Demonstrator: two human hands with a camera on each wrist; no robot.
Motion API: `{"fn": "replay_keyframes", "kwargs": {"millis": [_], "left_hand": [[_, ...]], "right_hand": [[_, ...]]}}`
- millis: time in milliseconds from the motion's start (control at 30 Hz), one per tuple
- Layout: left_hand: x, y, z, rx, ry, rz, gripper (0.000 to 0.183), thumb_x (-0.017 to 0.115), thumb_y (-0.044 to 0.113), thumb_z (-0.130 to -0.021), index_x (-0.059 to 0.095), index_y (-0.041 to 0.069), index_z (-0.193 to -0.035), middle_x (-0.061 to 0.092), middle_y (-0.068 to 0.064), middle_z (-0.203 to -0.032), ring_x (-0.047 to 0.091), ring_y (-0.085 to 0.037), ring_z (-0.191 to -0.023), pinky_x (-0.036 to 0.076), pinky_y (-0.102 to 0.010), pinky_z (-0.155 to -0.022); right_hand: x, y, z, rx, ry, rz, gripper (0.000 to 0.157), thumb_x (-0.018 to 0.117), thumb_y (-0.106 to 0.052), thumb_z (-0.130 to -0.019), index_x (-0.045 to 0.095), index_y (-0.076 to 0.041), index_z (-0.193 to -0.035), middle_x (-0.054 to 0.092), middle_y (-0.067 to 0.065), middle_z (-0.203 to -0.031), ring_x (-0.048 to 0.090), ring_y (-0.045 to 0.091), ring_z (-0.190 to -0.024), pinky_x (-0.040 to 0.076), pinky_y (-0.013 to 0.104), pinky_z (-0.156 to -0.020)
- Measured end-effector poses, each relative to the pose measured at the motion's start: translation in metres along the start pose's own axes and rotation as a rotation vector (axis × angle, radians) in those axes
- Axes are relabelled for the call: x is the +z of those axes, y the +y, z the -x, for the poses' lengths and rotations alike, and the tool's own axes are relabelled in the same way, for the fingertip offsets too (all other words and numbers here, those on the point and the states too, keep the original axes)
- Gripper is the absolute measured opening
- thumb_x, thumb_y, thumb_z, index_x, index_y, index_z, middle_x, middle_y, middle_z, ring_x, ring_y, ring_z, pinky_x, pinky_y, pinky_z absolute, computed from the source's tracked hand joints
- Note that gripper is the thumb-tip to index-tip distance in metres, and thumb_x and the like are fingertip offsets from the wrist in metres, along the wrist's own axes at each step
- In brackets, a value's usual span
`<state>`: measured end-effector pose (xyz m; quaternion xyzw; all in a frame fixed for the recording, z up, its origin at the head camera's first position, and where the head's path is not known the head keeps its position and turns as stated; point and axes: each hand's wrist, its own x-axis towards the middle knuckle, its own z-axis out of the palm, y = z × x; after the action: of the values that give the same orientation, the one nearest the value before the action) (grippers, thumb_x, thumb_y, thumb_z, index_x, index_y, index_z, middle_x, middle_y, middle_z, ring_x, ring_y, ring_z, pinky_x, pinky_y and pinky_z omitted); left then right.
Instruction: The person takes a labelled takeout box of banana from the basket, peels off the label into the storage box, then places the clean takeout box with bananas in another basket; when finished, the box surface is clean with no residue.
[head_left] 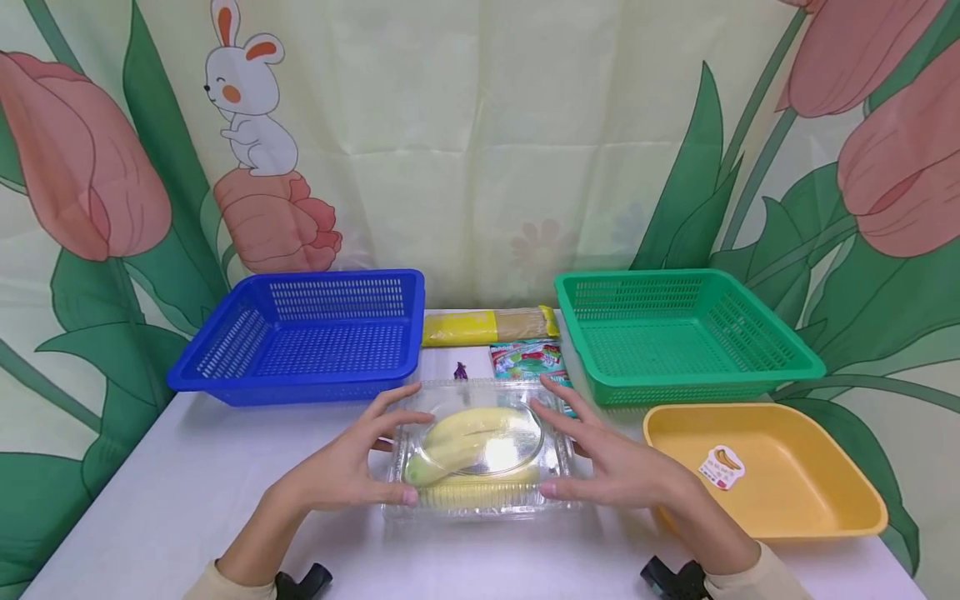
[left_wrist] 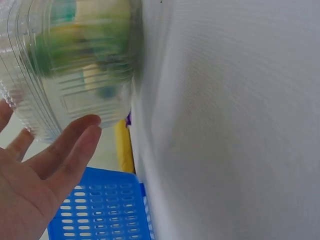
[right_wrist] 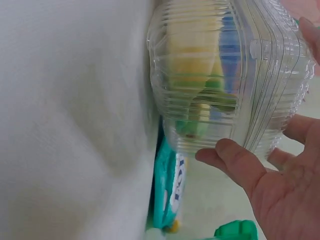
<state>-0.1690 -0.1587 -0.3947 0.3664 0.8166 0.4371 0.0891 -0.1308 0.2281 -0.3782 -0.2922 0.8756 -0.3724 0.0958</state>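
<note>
A clear plastic clamshell box (head_left: 487, 450) with its lid down lies between the two hands at the front middle of the table. Yellow bananas (head_left: 468, 442) with greenish ends show through the lid. My left hand (head_left: 348, 458) grips the box's left side, thumb at the near corner and fingers along the lid edge. On the opposite side my right hand (head_left: 611, 450) holds it the same way. In the left wrist view, fingertips (left_wrist: 89, 122) meet the ribbed wall. The right wrist view shows the box's stacked rims beside the right fingers (right_wrist: 237, 157).
A blue basket (head_left: 337, 387) stands back left, a green basket (head_left: 705, 387) back right. Nearer on the right is a yellow tub (head_left: 787, 475) with a banana sticker (head_left: 722, 467). Behind the box lie a yellow noodle packet (head_left: 461, 328), a colourful packet (head_left: 528, 358) and a small purple item (head_left: 461, 372).
</note>
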Motion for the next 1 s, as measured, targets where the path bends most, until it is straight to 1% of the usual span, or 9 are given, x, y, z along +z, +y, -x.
{"fn": "replay_keyframes", "kwargs": {"millis": [67, 100, 233, 333, 467, 567, 667, 800, 1000], "left_hand": [[0.000, 0.002, 0.000, 0.010, 0.008, -0.011, 0.081, 0.092, 0.029, -0.077, 0.052, 0.032, -0.147, 0.015, 0.004, -0.170, 0.035, -0.043, -0.146, 0.057, -0.042, -0.094], [-0.001, 0.002, 0.001, 0.016, 0.013, -0.015, 0.081, 0.092, 0.029, -0.077, 0.052, 0.031, -0.147, 0.015, 0.004, -0.170, 0.034, -0.043, -0.146, 0.057, -0.042, -0.094], [-0.005, 0.010, 0.003, 0.028, 0.036, -0.041, 0.076, 0.089, 0.034, -0.081, 0.054, 0.027, -0.148, 0.016, 0.004, -0.170, 0.035, -0.038, -0.147, 0.056, -0.042, -0.095], [-0.008, 0.017, 0.002, 0.047, 0.058, -0.065, 0.073, 0.086, 0.035, -0.084, 0.054, 0.024, -0.149, 0.016, 0.003, -0.170, 0.034, -0.033, -0.148, 0.056, -0.043, -0.096], [-0.010, 0.023, -0.001, 0.075, 0.085, -0.096, 0.073, 0.086, 0.035, -0.085, 0.053, 0.026, -0.150, 0.015, 0.001, -0.170, 0.031, -0.033, -0.150, 0.055, -0.046, -0.097], [-0.010, 0.026, -0.002, 0.090, 0.108, -0.116, 0.074, 0.086, 0.035, -0.084, 0.052, 0.029, -0.150, 0.015, 0.000, -0.170, 0.031, -0.033, -0.150, 0.056, -0.044, -0.096], [-0.012, 0.029, -0.004, 0.090, 0.146, -0.123, 0.073, 0.087, 0.035, -0.083, 0.053, 0.032, -0.147, 0.015, 0.003, -0.170, 0.032, -0.031, -0.148, 0.056, -0.043, -0.093], [-0.017, 0.034, -0.007, 0.102, 0.193, -0.136, 0.074, 0.088, 0.033, -0.080, 0.054, 0.032, -0.146, 0.015, 0.005, -0.169, 0.031, -0.031, -0.147, 0.055, -0.044, -0.091], [-0.030, 0.039, -0.012, 0.114, 0.225, -0.174, 0.089, 0.094, 0.035, -0.070, 0.051, 0.034, -0.149, 0.010, 0.004, -0.170, 0.034, -0.033, -0.142, 0.054, -0.047, -0.090]], "right_hand": [[-0.002, -0.002, 0.000, -0.014, 0.005, 0.012, 0.093, 0.076, -0.044, -0.092, 0.023, -0.026, -0.165, -0.004, -0.004, -0.172, 0.025, 0.041, -0.153, 0.050, 0.058, -0.103], [-0.003, -0.003, -0.001, -0.019, 0.007, 0.016, 0.093, 0.076, -0.044, -0.092, 0.022, -0.027, -0.165, -0.004, -0.004, -0.172, 0.026, 0.040, -0.153, 0.050, 0.058, -0.103], [-0.009, -0.009, -0.002, -0.040, 0.018, 0.024, 0.093, 0.077, -0.043, -0.091, 0.023, -0.025, -0.165, -0.003, -0.004, -0.172, 0.028, 0.042, -0.151, 0.051, 0.058, -0.101], [-0.014, -0.012, -0.003, -0.057, 0.041, 0.039, 0.093, 0.078, -0.042, -0.090, 0.026, -0.024, -0.164, -0.001, -0.006, -0.172, 0.030, 0.040, -0.151, 0.052, 0.058, -0.100], [-0.021, -0.013, -0.005, -0.100, 0.072, 0.036, 0.093, 0.080, -0.038, -0.089, 0.027, -0.022, -0.164, -0.001, -0.003, -0.173, 0.026, 0.040, -0.153, 0.053, 0.059, -0.097], [-0.024, -0.015, -0.006, -0.128, 0.093, 0.040, 0.094, 0.082, -0.035, -0.088, 0.027, -0.021, -0.164, -0.002, -0.001, -0.173, 0.022, 0.041, -0.153, 0.053, 0.060, -0.096], [-0.027, -0.019, -0.009, -0.154, 0.115, 0.047, 0.096, 0.083, -0.033, -0.087, 0.027, -0.021, -0.164, -0.001, -0.002, -0.173, 0.021, 0.040, -0.154, 0.053, 0.061, -0.095], [-0.032, -0.025, -0.014, -0.177, 0.146, 0.047, 0.099, 0.085, -0.033, -0.084, 0.027, -0.024, -0.164, -0.001, -0.006, -0.173, 0.020, 0.038, -0.154, 0.055, 0.059, -0.095], [-0.037, -0.030, -0.025, -0.241, 0.153, 0.062, 0.114, 0.093, -0.033, -0.074, 0.025, -0.021, -0.165, -0.004, -0.003, -0.173, 0.016, 0.040, -0.155, 0.053, 0.062, -0.095]]}}
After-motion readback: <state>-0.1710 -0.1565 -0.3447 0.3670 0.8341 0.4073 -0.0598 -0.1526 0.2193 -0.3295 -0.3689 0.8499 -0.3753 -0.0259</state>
